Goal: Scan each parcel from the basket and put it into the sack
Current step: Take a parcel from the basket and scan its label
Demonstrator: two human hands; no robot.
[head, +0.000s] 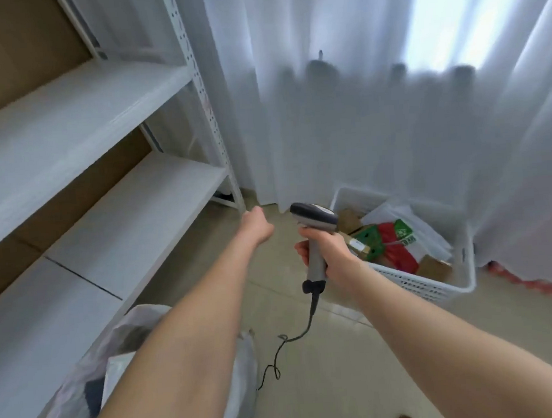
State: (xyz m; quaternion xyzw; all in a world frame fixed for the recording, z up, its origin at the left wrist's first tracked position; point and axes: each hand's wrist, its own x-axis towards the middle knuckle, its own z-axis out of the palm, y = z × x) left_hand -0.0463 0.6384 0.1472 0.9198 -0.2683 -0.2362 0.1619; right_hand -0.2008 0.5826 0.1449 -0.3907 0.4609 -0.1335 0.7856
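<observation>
Red-and-green wrapping marks the topmost parcel (pixel 396 243), which lies in the white plastic basket (pixel 434 284) among pale mailers (pixel 398 216) and brown cartons (pixel 435 265); none has been lifted out at this moment. The basket sits on the floor (pixel 328 393) to the right, within easy reach.

Just beside its near corner, the right hand (pixel 330 254) holds the grey scanner (pixel 315 235), fingers (pixel 303 251) clamped round the handle and the head aimed forward, likely kept ready so a label can be read as soon as a parcel comes up. Its cable (pixel 286 347) trails loosely to the floor.

The left hand (pixel 256 226) reaches ahead and appears to carry nothing; its fingers turn away from the camera, so I cannot tell whether they are apart or together.

The sack (pixel 69 399) stands open at the lower left under that forearm, already holding packets. Shelving (pixel 101 129) and a curtain (pixel 359 113) stand behind.
</observation>
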